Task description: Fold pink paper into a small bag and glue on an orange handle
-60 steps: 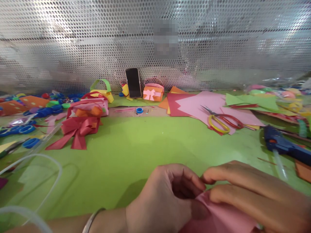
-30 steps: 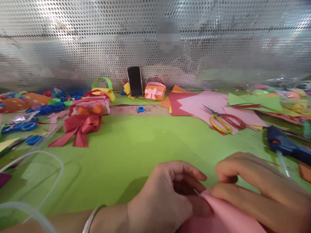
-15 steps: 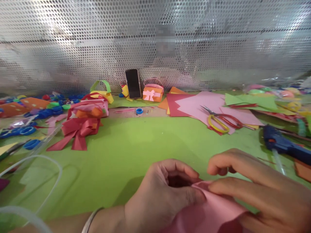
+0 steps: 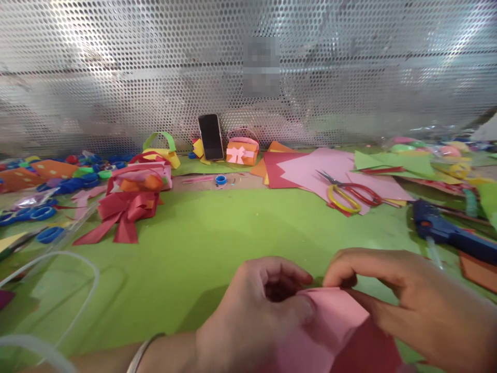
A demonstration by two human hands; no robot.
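Note:
A pink sheet of paper (image 4: 330,316), folded along its upper edge, lies between my two hands at the bottom of the view. My left hand (image 4: 256,311) grips its left side, thumb on the near face and fingers curled behind. On the right side, my right hand (image 4: 404,300) pinches the upper edge, its index finger bent over the fold. Red paper (image 4: 368,347) shows below the pink, close to my right fingers. The lower part of both papers runs out of the view.
Scissors (image 4: 345,194) rest on paper sheets (image 4: 310,168) at the back right. A blue glue gun (image 4: 446,228) lies at the right. A red paper bow (image 4: 128,212), several scissors and a white cable (image 4: 95,280) occupy the left. A phone (image 4: 210,137) leans against the perforated metal wall.
My right fingers have come down onto the pink paper's upper edge, and its index finger has closed on the fold. The paper has turned, showing more red. My left hand keeps its grip.

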